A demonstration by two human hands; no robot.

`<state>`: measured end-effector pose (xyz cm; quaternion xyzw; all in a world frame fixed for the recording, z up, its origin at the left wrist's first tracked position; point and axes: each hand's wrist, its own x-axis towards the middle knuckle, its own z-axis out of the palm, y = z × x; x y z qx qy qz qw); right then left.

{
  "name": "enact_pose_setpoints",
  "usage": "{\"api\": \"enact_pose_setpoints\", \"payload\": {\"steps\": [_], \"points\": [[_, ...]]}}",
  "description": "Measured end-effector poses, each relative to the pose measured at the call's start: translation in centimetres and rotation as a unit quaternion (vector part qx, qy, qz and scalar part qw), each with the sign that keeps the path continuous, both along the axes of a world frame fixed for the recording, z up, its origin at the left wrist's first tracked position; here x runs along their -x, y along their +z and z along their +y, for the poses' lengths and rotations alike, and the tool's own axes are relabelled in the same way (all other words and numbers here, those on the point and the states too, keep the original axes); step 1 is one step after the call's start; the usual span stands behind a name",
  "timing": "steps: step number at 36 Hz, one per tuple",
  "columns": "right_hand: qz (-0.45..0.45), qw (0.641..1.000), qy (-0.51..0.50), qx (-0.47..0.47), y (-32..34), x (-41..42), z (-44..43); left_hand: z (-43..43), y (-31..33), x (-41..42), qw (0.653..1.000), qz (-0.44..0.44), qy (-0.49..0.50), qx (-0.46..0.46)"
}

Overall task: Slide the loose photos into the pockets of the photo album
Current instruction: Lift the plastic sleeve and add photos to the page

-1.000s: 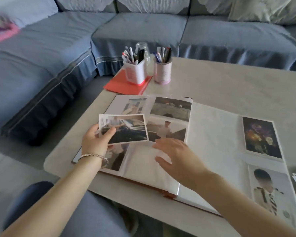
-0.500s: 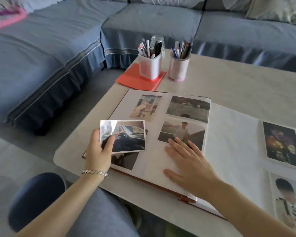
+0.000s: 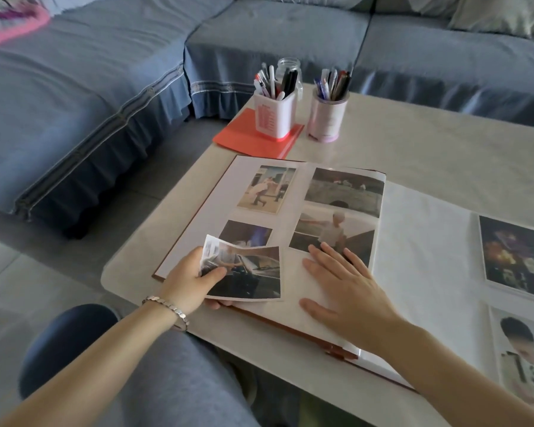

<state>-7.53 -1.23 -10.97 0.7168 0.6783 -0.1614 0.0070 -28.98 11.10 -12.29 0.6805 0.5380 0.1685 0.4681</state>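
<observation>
progress looked roughly midway on the open photo album with white pages and a brown cover edge (image 3: 198, 211), which lay flat on the pale stone-look table (image 3: 413, 143). four prints already sat on its left page and two more, a dark upright print (image 3: 512, 254) and a portrait print (image 3: 524, 355), showed on the right page. one loose glossy photo with a white border (image 3: 250, 272) was not yet pocketed, and the lower right of the left page looked blank, so at least that spot seemed left to fill; no other loose photos could be seen. the left hand (image 3: 188, 282), with a silver bracelet at the wrist, pinched the loose photo at its left end, thumb on top and fingers tucked beneath. the print hovered low over the lower left of the page, its upper left corner curling up and its top edge overlapping a dark print already in place. the right hand (image 3: 346, 291) lay flat with fingers straight and spread, gripping nothing. it pressed down on the blank part of the page, fingertips reaching the lower edge of the print above, apparently steadying the sheet for the insertion.
</observation>
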Motion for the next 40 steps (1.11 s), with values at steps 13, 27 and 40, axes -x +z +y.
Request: {"api": "enact_pose_setpoints", "payload": {"steps": [13, 27, 40], "points": [[0.014, 1.000, -0.001, -0.010, -0.2, -0.3, 0.0, 1.5, 1.1, 0.9, 0.996, 0.016, -0.050, 0.074], [0.027, 0.999, -0.007, -0.040, -0.5, -0.1, 0.0, -0.2, 1.8, -2.6, 0.985, 0.070, -0.149, 0.057], [0.113, 0.971, -0.145, -0.151, -1.6, -0.6, -2.8, -1.2, 1.5, -4.3, 0.982, 0.134, -0.025, -0.134]]}}
